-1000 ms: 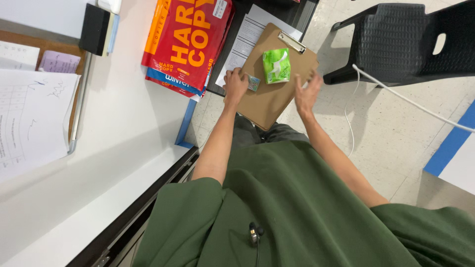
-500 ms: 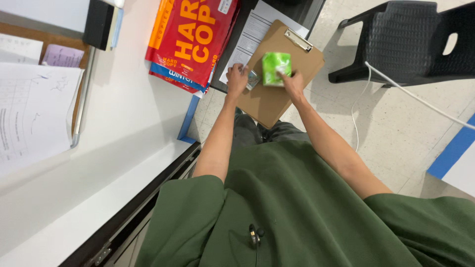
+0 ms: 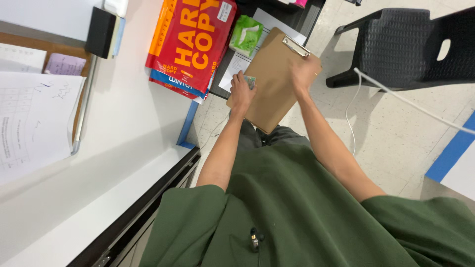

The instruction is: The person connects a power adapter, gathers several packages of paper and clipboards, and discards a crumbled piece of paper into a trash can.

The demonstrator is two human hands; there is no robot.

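Over our lap we are steadying a flat brown clipboard (image 3: 271,84) of smooth pressed board with a metal clip at its far end. Our right hand (image 3: 303,73) is closing around its right edge, while our left hand (image 3: 241,90) is gripping its left edge and pinching a small greenish packet (image 3: 250,81). Beyond, a crinkly green soft pack (image 3: 246,34) is lying beside glossy red paper reams (image 3: 192,39).

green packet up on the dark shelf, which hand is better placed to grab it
Probably the left. The left hand sits at the clipboard's left edge, nearer the green packet, though it pinches a small packet. The right hand grips the far edge, so it would have to cross over.
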